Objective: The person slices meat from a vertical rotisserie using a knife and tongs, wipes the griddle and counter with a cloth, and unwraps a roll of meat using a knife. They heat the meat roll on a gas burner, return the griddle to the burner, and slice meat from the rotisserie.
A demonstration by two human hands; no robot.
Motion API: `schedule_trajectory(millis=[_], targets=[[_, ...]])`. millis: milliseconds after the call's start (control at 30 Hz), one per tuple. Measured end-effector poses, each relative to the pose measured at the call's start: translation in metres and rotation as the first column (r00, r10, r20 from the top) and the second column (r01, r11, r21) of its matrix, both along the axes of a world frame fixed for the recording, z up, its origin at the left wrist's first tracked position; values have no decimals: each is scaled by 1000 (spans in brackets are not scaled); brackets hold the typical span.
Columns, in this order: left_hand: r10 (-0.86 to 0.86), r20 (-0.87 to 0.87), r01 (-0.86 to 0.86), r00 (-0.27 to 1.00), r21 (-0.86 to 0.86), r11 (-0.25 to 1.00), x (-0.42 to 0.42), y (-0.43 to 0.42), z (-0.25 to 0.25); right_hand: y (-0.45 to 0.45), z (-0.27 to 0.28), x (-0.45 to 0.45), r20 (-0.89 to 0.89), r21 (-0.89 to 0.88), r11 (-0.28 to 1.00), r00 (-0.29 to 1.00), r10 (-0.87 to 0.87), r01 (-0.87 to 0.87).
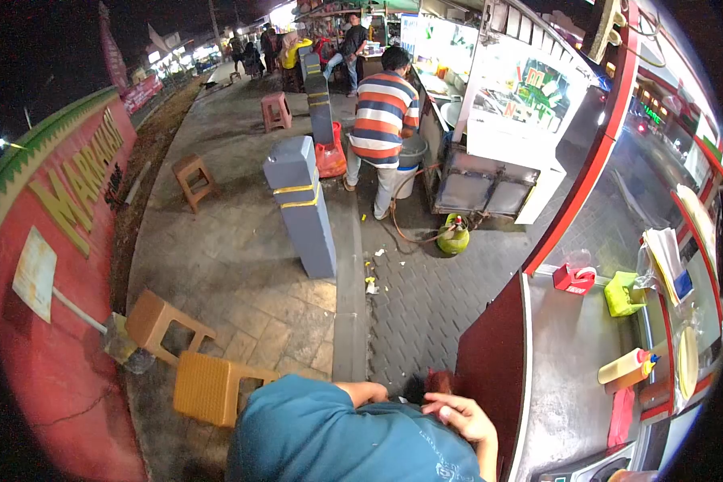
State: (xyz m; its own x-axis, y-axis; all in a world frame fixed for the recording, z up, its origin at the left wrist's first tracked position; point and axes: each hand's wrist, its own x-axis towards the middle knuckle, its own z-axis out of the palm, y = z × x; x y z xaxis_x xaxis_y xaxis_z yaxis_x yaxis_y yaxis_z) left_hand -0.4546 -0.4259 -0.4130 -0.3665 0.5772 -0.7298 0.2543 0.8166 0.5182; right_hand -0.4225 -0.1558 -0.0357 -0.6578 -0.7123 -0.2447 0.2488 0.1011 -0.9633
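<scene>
My left hand [375, 392] is mostly hidden behind the front of the teal shirt [313, 430]; only the forearm and part of the wrist show clearly. My right hand [450, 410] is raised in front of the shirt, fingers loosely bent and pointing left, with a gap by the thumb. Nothing shows in it. Right of that hand stands the red side [490, 361] of a cart with a metal counter [566, 345]. On the counter are sauce bottles [623, 366], a red box [574, 279] and a green holder [622, 295].
Brown stools [205, 390] stand at the lower left beside the pavement. A grey post [301, 217] rises ahead. Beyond it a person in a striped shirt [384, 116] bends over a bucket [410, 153] near another cart [484, 185]. A green gas cylinder [453, 236] stands on the paving.
</scene>
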Motion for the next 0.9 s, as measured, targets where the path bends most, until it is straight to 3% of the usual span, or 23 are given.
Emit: schedule_trajectory(millis=[67, 133, 267, 300, 333, 367, 400, 433, 467, 500, 533, 567, 667, 733, 767, 900], targets=[[9, -4, -9, 1000, -28, 1000, 7, -5, -1, 7, -5, -8, 100, -84, 985, 985, -144, 152], [15, -18, -16, 1000, -55, 998, 9, -11, -3, -2, 7, -20, -87, -260, 934, 958, -275, 245], [34, -27, -37, 999, -105, 994, 13, -23, -14, -9, 44, -43, -119, -575, 733, 849, -514, 363], [-5, -53, 2, 999, -52, 999, 11, -26, -41, -9, 56, -51, -155, -645, 660, 780, -607, 385], [184, -11, -185, 983, -53, 981, 14, -30, -28, -2, 72, -61, -104, -712, 606, 800, -590, 355], [160, -62, -164, 985, -71, 984, 12, -29, -19, 16, 72, -81, -136, -842, 519, 875, -465, 145], [-46, -181, 83, 982, 202, 976, 7, -41, -71, 34, 73, -77, 210, -827, 314, 775, -597, 466], [-30, -43, 36, 999, 155, 987, 7, -43, -61, 48, 95, -77, 392, -755, 126, 597, -700, 644], [5, 99, -14, 995, 90, 996, 8, -40, -55, 65, 118, -88, 409, -832, 0, 615, -674, 555], [190, 20, -191, 982, 37, 981, 13, -41, -7, 79, 146, -97, 334, -929, -73, 737, -587, 362], [131, -36, -123, 991, 175, 977, 7, -50, -27, 98, 170, -102, 248, -969, -131, 802, -544, 211], [136, -15, -132, 991, 166, 977, 2, -61, -29, 119, 189, -105, 210, -974, -188, 806, -554, 124], [179, 56, -181, 982, 33, 983, 5, -80, -8, 180, 204, -101, 255, -926, -376, 701, -666, -21], [178, 81, -177, 981, -28, 984, 1, -81, 1, 207, 207, -89, 221, -917, -383, 659, -719, -109], [173, 87, -169, 981, -53, 984, -3, -87, -2, 216, 210, -79, 254, -894, -436, 689, -679, -100], [127, 94, -119, 987, -90, 989, -27, -73, 7, 237, 205, -45, 299, -873, -465, 592, -748, -147]])
